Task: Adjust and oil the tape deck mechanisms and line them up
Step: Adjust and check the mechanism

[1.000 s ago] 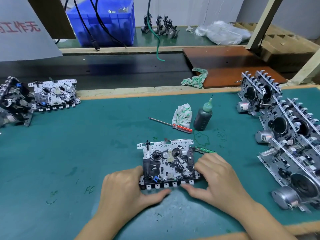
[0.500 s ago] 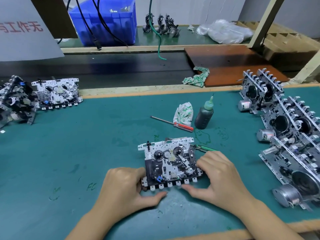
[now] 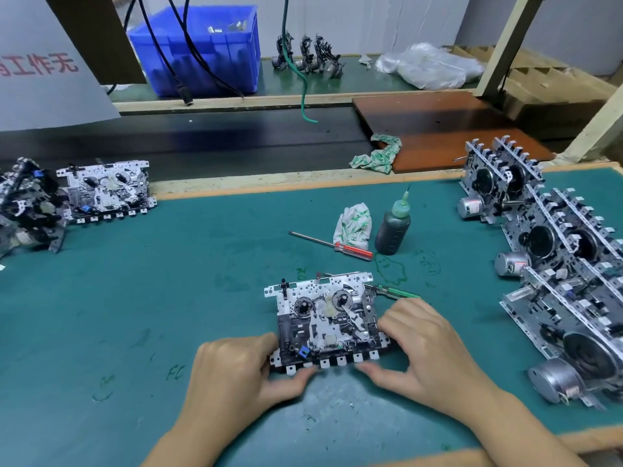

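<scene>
Your left hand (image 3: 236,369) forms a grip on the left edge of the tape deck mechanism (image 3: 328,320), lying flat on the counter (image 3: 135,315). Your right hand (image 3: 424,345) clasps its right edge, thumb under the front tabs. Right of that grip, finished mechanisms (image 3: 556,264) stand in line.

- We read red characters "工作无" on the grey sign (image 3: 43,62) at top left; the sign's edge cuts a character before them.
- We see green scribbles on the green mat (image 3: 135,298), one looks like "FC".
</scene>
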Demonstrator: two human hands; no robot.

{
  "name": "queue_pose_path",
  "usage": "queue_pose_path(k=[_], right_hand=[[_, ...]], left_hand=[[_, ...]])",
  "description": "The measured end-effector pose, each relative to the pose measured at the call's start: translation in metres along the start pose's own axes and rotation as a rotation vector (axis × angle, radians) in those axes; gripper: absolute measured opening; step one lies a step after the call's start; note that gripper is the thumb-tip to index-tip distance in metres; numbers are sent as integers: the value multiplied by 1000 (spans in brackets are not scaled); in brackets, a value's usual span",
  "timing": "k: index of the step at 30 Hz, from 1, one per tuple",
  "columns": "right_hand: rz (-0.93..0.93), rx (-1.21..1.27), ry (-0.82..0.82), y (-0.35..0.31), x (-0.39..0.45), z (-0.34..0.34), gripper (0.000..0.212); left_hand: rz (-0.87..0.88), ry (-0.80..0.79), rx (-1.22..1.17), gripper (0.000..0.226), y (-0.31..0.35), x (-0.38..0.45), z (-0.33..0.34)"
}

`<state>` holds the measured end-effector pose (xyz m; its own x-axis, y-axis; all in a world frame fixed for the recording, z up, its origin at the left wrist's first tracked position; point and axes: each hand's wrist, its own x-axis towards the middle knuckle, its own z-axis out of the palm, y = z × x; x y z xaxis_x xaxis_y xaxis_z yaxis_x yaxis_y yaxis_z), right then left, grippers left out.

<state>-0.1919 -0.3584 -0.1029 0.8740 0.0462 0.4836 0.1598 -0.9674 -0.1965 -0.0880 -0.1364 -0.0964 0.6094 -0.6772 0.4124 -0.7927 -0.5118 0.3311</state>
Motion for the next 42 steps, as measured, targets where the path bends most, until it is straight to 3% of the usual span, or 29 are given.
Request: queue_pose_path(k=[7, 15, 20, 29, 33, 37, 42], right_hand=[[13, 17, 47, -1, -1, 1, 50], [31, 68, 31, -5, -1, 1, 56], [76, -45, 73, -9, -1, 5, 52], [96, 20, 72, -5, 1, 2, 51], [135, -54, 93, -8, 1, 3, 59], [132, 9, 47, -6, 1, 2, 55], [132, 83, -19, -12, 5, -7, 58]], left_hand=[[3, 14, -21, 65, 1, 3, -3], [-199, 5, 3, 61, 10, 2, 2], [-164, -93, -166, 54, 1, 5, -4], [-77, -94, -116, 64, 1, 3, -5], [-28, -166, -162, 67, -1, 0, -5], [-80, -106, -153, 58, -1, 1, -4], [-183, -154, -230, 49, -5, 4, -9]])
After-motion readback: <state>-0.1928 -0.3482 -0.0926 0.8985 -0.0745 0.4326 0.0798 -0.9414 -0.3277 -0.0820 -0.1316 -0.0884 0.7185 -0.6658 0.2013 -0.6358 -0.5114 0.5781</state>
